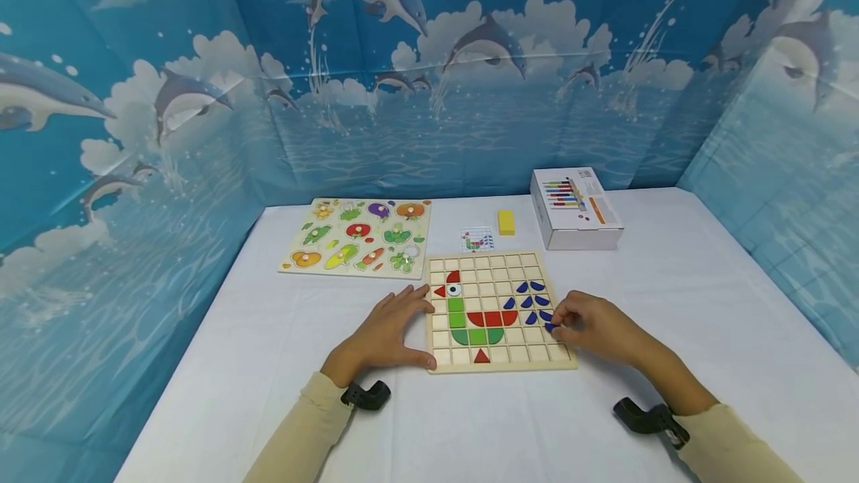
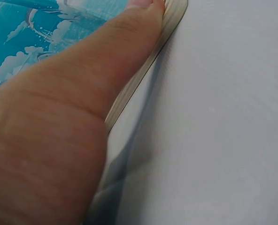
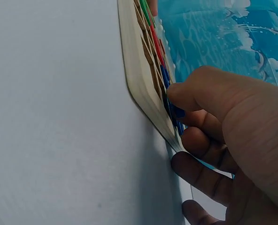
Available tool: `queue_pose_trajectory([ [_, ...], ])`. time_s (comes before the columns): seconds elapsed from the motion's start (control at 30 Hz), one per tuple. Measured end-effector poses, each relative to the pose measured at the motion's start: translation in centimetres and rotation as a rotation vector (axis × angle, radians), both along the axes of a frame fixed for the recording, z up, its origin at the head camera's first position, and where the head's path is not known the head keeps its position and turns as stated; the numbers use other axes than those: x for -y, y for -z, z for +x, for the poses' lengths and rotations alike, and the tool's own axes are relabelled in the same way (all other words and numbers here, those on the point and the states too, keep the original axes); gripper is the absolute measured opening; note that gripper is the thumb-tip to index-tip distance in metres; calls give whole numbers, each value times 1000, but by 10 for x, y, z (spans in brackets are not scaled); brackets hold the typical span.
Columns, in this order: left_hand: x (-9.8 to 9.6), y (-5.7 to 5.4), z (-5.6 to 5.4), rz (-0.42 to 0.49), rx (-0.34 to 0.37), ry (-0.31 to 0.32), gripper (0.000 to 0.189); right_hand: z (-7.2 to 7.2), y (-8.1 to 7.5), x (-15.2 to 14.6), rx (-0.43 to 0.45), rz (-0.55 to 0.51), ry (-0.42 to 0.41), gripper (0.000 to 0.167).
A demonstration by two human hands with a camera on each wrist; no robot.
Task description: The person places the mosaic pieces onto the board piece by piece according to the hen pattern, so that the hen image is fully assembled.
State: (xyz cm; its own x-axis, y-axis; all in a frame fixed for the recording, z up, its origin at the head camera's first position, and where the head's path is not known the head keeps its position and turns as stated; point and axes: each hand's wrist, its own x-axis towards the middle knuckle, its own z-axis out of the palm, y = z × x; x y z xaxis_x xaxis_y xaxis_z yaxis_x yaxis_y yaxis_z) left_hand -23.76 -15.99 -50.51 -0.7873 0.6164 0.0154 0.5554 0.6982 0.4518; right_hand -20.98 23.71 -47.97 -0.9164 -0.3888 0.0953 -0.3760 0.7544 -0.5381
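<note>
A wooden grid board point(image 1: 499, 367) lies on the table, with coloured pieces in its cells forming a bird. My left hand point(image 1: 385, 330) is spread along the board's left edge, fingertips at the upper part and thumb by the near corner. In the left wrist view the thumb point(image 2: 125, 40) presses against the wooden edge. At the board's right side my right hand point(image 1: 600, 326) pinches a blue half-round piece point(image 3: 178, 111) between thumb and forefinger, close over the cells. Other blue pieces point(image 1: 537, 285) sit in cells beside it. A red triangle point(image 1: 482, 356) is in the bottom row.
Behind the board lie a small pattern card point(image 1: 477, 239) and a yellow block point(image 1: 506, 222). A vegetable puzzle board point(image 1: 356, 237) is at the back left, a white printed box point(image 1: 577, 207) at the back right. A dolphin-print curtain point(image 1: 429, 133) surrounds the white table point(image 1: 470, 431).
</note>
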Motion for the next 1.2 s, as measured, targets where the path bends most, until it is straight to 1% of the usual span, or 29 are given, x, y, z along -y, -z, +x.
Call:
queue_pose_trajectory([
  [0.13,0,0,1,5,7,1,90,3,1,1,-18,27,7,18],
  [0.33,1,1,0,12,-7,3,91,4,1,4,-32,46,-4,21],
  [0.67,1,0,-1,15,1,2,90,4,1,3,-22,45,-17,22],
  [0.93,2,-1,0,7,2,0,89,4,-2,3,-30,33,-56,22],
  [1.2,2,0,0,15,-2,3,90,4,-1,0,-27,26,-68,22],
])
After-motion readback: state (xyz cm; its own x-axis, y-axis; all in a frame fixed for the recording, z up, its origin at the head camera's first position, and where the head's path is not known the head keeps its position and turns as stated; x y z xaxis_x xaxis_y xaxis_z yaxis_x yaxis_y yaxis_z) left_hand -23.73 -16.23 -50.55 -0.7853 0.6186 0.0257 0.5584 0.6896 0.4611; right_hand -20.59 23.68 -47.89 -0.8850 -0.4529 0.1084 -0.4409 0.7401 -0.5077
